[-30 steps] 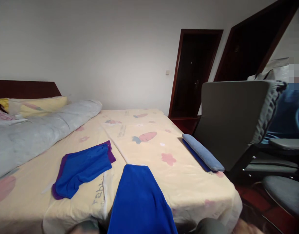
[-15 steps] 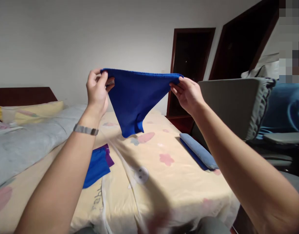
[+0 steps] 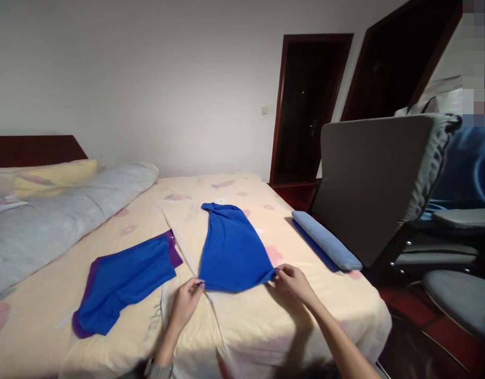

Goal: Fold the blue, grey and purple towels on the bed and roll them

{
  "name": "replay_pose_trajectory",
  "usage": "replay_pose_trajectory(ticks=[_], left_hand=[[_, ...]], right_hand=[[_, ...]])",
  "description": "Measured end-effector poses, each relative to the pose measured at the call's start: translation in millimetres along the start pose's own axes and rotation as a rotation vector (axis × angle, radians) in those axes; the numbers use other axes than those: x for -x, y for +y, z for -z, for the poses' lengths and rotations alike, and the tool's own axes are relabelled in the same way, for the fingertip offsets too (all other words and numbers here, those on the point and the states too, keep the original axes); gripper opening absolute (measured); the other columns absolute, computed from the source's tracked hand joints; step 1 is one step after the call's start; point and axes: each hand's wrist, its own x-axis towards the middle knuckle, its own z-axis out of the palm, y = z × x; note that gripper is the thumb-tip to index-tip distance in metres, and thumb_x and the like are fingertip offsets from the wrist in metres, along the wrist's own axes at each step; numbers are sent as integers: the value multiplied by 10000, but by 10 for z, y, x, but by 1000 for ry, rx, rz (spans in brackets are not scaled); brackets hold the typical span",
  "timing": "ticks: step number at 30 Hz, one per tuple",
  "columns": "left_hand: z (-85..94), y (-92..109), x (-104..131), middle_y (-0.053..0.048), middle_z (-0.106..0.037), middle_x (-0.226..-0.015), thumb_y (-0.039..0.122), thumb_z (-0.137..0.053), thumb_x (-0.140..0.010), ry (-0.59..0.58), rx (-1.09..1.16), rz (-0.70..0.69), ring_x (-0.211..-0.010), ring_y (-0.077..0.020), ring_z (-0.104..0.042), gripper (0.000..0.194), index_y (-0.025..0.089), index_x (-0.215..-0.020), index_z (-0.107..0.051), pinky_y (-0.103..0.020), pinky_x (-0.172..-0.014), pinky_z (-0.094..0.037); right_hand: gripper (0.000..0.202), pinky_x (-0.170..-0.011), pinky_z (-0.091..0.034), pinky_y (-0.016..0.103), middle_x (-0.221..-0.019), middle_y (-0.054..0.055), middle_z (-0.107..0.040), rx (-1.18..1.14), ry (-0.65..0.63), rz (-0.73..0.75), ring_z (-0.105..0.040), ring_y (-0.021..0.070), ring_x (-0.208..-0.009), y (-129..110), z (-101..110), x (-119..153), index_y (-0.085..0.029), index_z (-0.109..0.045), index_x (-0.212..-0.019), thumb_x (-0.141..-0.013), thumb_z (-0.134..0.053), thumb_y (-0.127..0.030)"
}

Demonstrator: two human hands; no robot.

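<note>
Cream patterned sheeting stretches away from you toward a white wall, with a dark door at the far right. Blocky pixels blot out the upper right corner, and the blue fabric behind the grey chair is partly hidden and hard to make out. Your forearms run out of frame below, the left one at a grey wristband.

Your left hand is nearly closed, pinching the near left corner of the blue garment; your right hand pinches its near right corner, the other fingers hard to tell apart. That garment lies spread mid-sheet, its far end rumpled. To its left you have a blue-and-purple garment; to its right, near the chair, a folded light-blue bundle mostly hides a darker blue layer.
</note>
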Motion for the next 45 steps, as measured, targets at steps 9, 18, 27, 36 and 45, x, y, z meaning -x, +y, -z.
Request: replay_pose_trajectory(ticks=[9, 18, 27, 36, 45], left_hand=[[608, 447, 281, -18, -623, -741, 490, -527, -850, -99, -190, -120, -788, -257, -596, 254, 276, -721, -567, -343, -770, -472], [286, -31, 271, 48, -429, -563, 571, -534, -809, -270, 0, 154, -567, -170, -473, 338, 254, -692, -539, -270, -555, -378], [231, -130, 235, 21, -566, -681, 572, -505, -835, -97, 56, 270, -658, -195, -567, 322, 255, -797, -549, -246, -527, -428], [183, -76, 313, -34, -683, -906, 533, -509, -874, -64, -37, 166, -830, -233, -639, 312, 269, -1004, -610, -296, -718, -507], [557, -151, 455, 9, -615, -823, 476, -587, -852, -564, 38, 208, -840, -180, -578, 267, 211, -852, -619, -245, -776, -426]], right_hand=[[249, -578, -358, 261, -644, -3, -555, 61, -272, 51, -478, 144, -612, -542, 264, 189, -170, -616, -695, -815, -620, -388], [375, -633, -401, 266, -652, -17, -543, -47, -340, -96, -502, 147, -638, -129, 30, 230, -178, -558, -687, -810, -651, -520], [439, -391, -326, 225, -588, -36, -513, -82, -168, -195, -449, 108, -436, -34, -64, 160, -172, -626, -880, -802, -638, -603], [437, -512, -517, 290, -725, -34, -505, -233, -157, -266, -592, 177, -621, -176, -164, 248, -240, -543, -954, -809, -617, -645], [394, -654, -383, 259, -727, -11, -497, 173, -512, -48, -455, 146, -704, -171, 227, 466, -181, -567, -782, -932, -532, -544]])
